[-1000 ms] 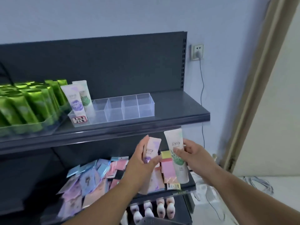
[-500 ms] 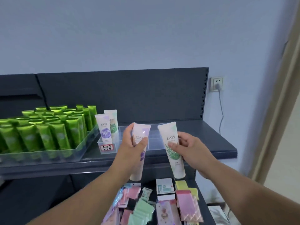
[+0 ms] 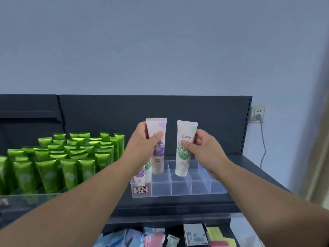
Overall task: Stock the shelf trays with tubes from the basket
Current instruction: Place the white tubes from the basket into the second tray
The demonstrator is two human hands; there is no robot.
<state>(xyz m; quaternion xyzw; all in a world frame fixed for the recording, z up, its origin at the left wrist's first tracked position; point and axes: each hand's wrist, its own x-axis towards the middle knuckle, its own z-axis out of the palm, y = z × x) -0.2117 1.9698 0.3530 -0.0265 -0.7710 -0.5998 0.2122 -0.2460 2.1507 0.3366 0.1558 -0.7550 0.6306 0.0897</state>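
Holding two tubes upright just above the clear acrylic divided tray (image 3: 179, 188): left hand (image 3: 142, 141) pinches the pink, purple-printed plastic tube (image 3: 157, 157); right hand (image 3: 204, 147) pinches the white, green-printed plastic tube (image 3: 183, 163); lowered off-centre, either could catch a divider and tip.

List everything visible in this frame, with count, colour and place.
purple tube: one, pale pink with purple print, held above the divided tray
green-print tube: one, white, held above the divided tray
divided tray: one, clear, upper shelf
stocked tubes: two, purple-printed and green-printed, tray's left end
green tubes: many, shiny green, upright at left
label: one, white with red edge, tray front
shelf: dark grey
socket: one, white, wall at right, grey cable plugged in
packets: several, blue, pink, yellow, lower shelf
left hand: grips purple tube
right hand: grips green-print tube
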